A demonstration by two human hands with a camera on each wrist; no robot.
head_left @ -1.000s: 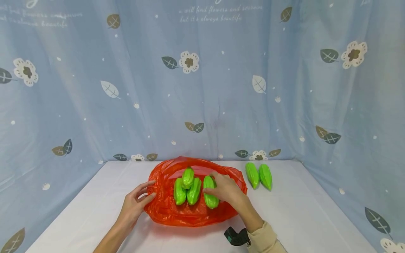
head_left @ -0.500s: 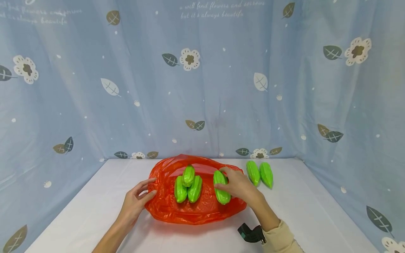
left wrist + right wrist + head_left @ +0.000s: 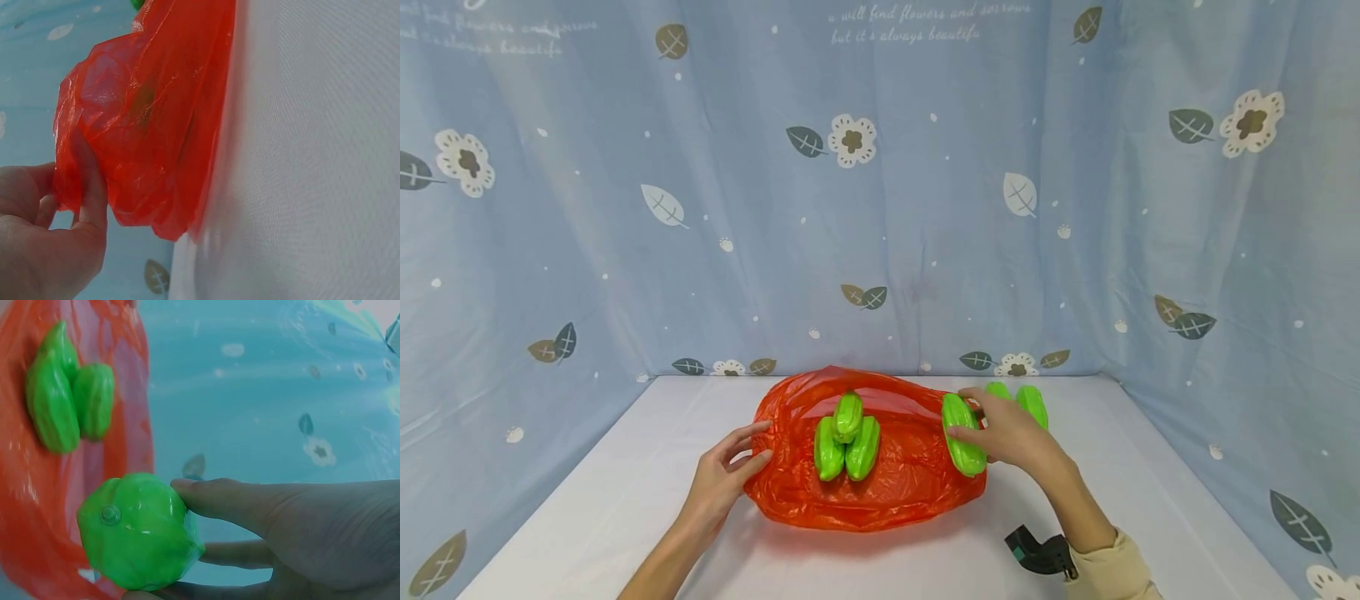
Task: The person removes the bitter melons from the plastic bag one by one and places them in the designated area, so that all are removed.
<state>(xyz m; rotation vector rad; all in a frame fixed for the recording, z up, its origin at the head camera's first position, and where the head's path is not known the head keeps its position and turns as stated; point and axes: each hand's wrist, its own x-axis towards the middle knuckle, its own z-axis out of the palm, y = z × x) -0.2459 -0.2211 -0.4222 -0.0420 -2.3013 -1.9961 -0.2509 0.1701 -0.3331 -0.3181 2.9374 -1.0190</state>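
My left hand pinches the left edge of a red plastic bag, its mouth spread wide. In the left wrist view the thin film runs between thumb and fingers. With thumb and fingers, my right hand grips a glossy green ridged starfruit above the bag's right edge. Its stem end faces the right wrist camera, where the fruit hangs beside the red film. Three more starfruit lie piled inside the bag, one resting on two.
Behind the right hand, two starfruit lie on the white tablecloth, one partly hidden by the hand. A blue patterned curtain encloses the back and sides. A black device sits at the right wrist.
My right hand has carried the starfruit rightward, from beside the pile to the bag's right edge. The left hand keeps its place on the bag. The piled starfruit have stayed put.
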